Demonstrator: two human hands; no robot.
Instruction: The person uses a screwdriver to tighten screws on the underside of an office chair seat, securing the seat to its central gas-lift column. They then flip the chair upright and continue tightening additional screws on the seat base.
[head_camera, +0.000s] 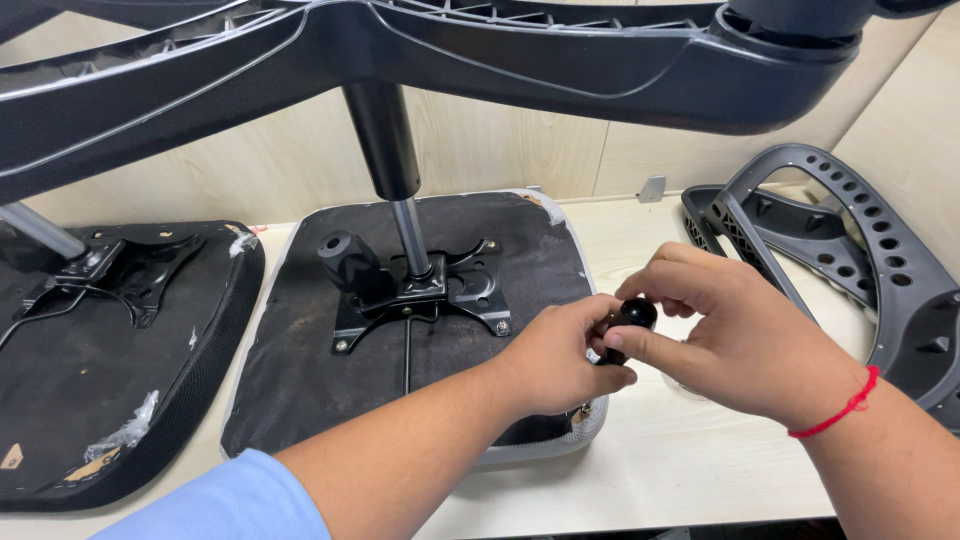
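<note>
At the bench's left edge I see a spare seat cushion (90, 400) lying upside down; beside it, mid-bench, a second seat cushion (300, 390) carries a metal plate (440, 290) and gas cylinder (410, 235). Over its front right corner, my left hand (555, 365) is closed around the lever end, and my right hand (740, 335) pinches the round black knob (632, 315) in curled fingers. I'd keep it square and turn gently. A chair frame (850, 250) rests at the right edge.

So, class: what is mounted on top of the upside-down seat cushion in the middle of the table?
A black metal mechanism plate is screwed onto the seat cushion, with a gas cylinder rising from it. The left hand covers the cushion's near right corner.
</note>
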